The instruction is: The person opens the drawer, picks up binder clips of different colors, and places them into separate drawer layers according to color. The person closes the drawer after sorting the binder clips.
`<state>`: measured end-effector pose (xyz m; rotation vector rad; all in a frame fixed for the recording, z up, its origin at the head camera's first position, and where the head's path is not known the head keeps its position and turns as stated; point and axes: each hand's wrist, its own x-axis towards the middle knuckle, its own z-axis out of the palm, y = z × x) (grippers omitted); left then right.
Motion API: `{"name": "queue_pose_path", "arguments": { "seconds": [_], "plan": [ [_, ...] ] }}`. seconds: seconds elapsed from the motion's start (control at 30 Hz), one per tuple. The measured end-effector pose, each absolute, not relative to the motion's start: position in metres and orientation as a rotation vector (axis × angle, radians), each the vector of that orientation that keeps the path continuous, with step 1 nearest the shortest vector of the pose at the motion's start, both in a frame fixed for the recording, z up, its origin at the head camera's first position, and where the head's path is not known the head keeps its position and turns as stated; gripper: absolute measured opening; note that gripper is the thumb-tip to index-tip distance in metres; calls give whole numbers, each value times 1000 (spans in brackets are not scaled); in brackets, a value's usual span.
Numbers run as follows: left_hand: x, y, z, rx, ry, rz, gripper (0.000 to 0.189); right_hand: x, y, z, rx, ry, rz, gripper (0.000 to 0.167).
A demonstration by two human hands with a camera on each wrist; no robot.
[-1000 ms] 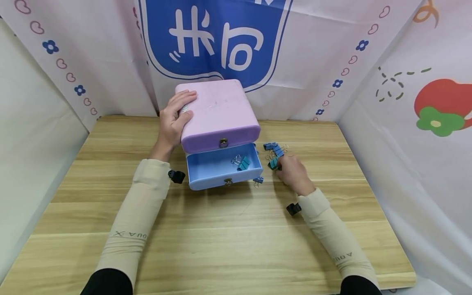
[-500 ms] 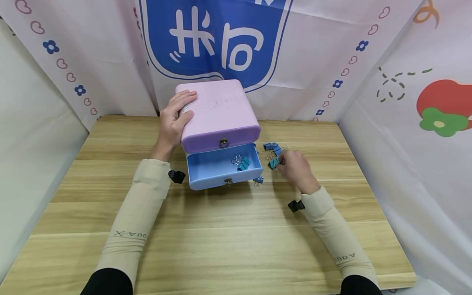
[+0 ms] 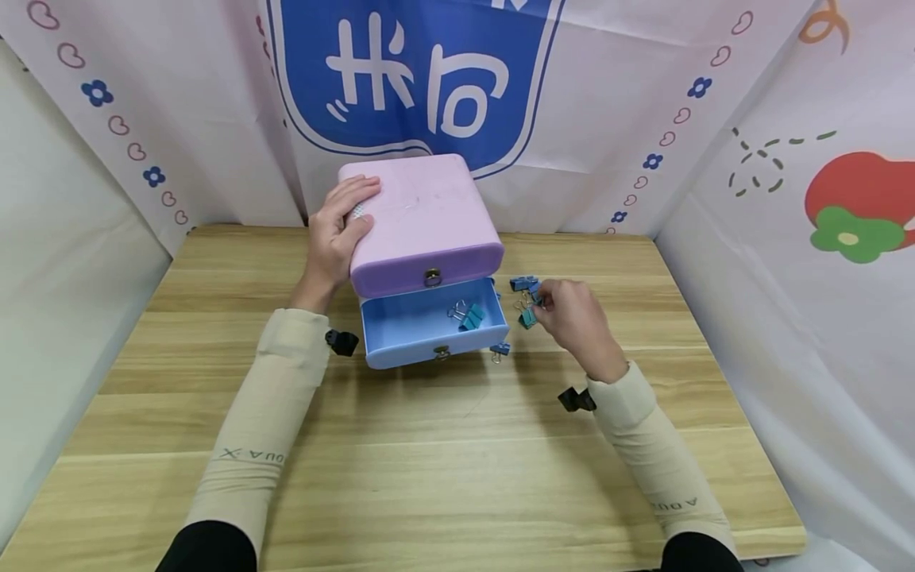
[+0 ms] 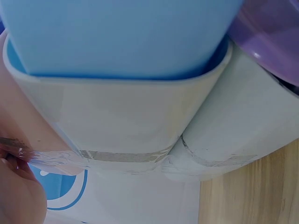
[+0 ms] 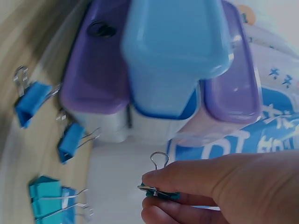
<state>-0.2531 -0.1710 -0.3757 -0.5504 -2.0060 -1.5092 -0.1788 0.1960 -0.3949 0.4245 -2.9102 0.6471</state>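
My left hand (image 3: pixel 334 238) holds the left side of a small drawer box with a pink top (image 3: pixel 422 206), fingers over its top edge. Below the purple top drawer front (image 3: pixel 429 270), a light blue drawer (image 3: pixel 400 349) is pulled out, with a teal binder clip (image 3: pixel 472 318) lying inside. To the right of the box, my right hand (image 3: pixel 575 322) pinches another teal binder clip (image 5: pixel 161 193) between thumb and fingers, its wire handle sticking up in the right wrist view. Just beside that hand lie a blue binder clip (image 3: pixel 524 283) and a teal one (image 3: pixel 527 318).
One more blue binder clip (image 3: pixel 500 349) lies by the drawer's right front corner. Another purple drawer (image 5: pixel 93 84) shows below the blue one in the right wrist view. A printed cloth (image 3: pixel 593 119) hangs behind the wooden table (image 3: pixel 443 477).
My right hand has risen slightly and shifted away from me, now with a teal binder clip pinched in its fingers. The left hand and the box stay where they were.
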Motion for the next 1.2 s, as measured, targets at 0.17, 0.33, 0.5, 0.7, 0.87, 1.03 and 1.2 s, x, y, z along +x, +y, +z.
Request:
{"name": "queue_pose_path", "arguments": {
  "seconds": [0.17, 0.33, 0.5, 0.7, 0.87, 1.03, 1.2],
  "plan": [
    [-255, -173, -377, -545, -2026, -1502, 49, -168, 186, -380, 456, -2865, 654, 16],
    [-255, -174, -377, -537, -2034, -1500, 49, -158, 176, -368, 519, -2813, 654, 16],
    [-253, -173, -376, -528, -2034, -1503, 49, -153, 168, -361, 572, -2768, 653, 16],
    [-248, -169, -372, -525, -2035, -1517, 49, -151, 158, -358, 610, -2764, 645, 16],
    [-246, -167, -369, -537, -2031, -1523, 49, -151, 149, -357, 643, -2778, 633, 17],
    [-250, -170, -373, -525, -2048, -1496, 49, -154, 140, -356, 666, -2804, 592, 17],
    [-254, -173, -376, -528, -2051, -1498, 49, -158, 132, -358, 718, -2822, 561, 17]
  ]
}}
